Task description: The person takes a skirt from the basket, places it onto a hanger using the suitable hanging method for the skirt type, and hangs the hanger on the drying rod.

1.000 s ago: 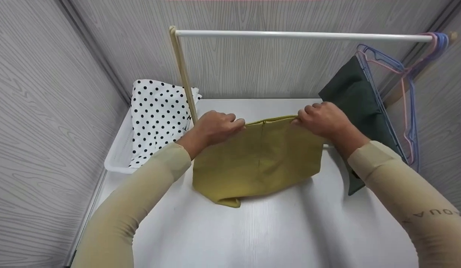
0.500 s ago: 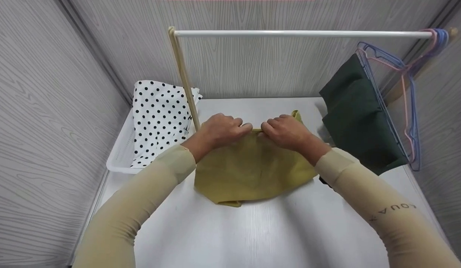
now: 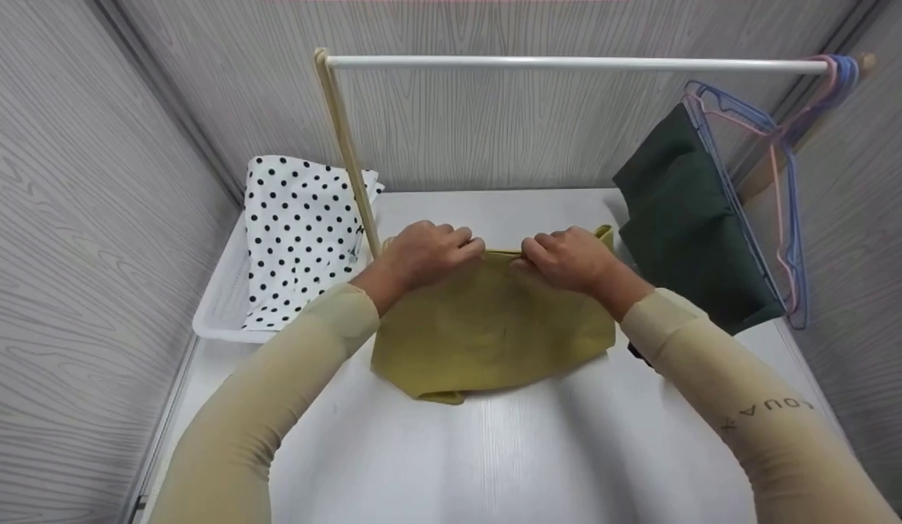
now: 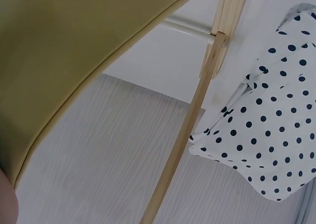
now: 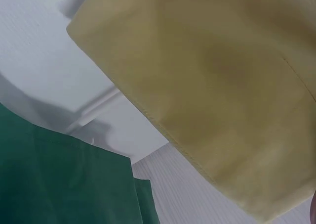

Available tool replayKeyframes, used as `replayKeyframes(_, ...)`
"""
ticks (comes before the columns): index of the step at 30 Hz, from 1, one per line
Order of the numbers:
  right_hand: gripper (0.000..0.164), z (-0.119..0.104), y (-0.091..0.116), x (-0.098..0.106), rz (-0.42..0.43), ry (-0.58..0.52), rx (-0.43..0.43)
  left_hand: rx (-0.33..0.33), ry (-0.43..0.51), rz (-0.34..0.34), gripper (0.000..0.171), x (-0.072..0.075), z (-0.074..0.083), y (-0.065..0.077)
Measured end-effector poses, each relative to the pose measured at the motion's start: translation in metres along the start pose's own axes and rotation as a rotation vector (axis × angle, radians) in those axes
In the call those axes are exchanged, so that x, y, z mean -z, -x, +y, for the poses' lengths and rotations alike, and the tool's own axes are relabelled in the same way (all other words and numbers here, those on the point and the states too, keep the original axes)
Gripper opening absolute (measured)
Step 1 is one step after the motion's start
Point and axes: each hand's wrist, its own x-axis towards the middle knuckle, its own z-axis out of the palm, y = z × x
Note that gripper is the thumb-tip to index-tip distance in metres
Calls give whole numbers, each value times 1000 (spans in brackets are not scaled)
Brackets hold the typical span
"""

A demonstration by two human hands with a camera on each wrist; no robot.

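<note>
A mustard-yellow cloth garment (image 3: 494, 335) with a seam down its middle hangs from both hands above the white table. My left hand (image 3: 429, 255) grips its top edge left of the middle, fingers curled over the edge. Just right of the middle, my right hand (image 3: 567, 258) grips the same edge, a short gap away. A corner of the cloth sticks up behind the right hand. In the left wrist view the garment (image 4: 79, 46) fills the upper left; the right wrist view shows its broad side (image 5: 212, 105). Most of both hands lies outside the wrist views.
A white rail (image 3: 567, 63) on wooden posts (image 3: 346, 145) spans the back. Blue and pink hangers (image 3: 785, 211) hang at its right end, with a dark green garment (image 3: 698, 225) on them. At left, a white basket (image 3: 216, 320) holds a polka-dot cloth (image 3: 298, 233).
My right hand has moved left along the garment's top edge, closer to my left hand. The dark green garment's lower part has shifted up and back. The view has panned slightly right.
</note>
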Motion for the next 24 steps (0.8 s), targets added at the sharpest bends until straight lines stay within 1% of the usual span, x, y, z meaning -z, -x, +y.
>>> replayKeyframes(2, 30, 0, 0, 0, -5, 2, -18, 8, 1, -8, 23, -2, 0, -1)
replayKeyframes(5, 28, 1, 1, 1, -23, -7, -45, 14, 3, -18, 23, -2, -1, -2)
replayKeyframes(8, 27, 2, 1, 0, -56, -9, -63, 27, 7, -22, 22, -1, -1, 0)
replayKeyframes(12, 25, 4, 3, 1, -96, 2, -59, 13, 5, -15, 25, 1, -1, 3)
replayKeyframes(15, 24, 4, 4, 3, -112, 14, -56, -1, 7, -9, 28, 2, -1, 3)
replayKeyframes(20, 25, 4, 5, 5, -120, 22, -67, -6, 19, 4, 29, 2, -2, 3)
replayKeyframes(24, 23, 4, 4, 5, -101, 13, -64, 2, 18, 21, 27, 2, -1, 0)
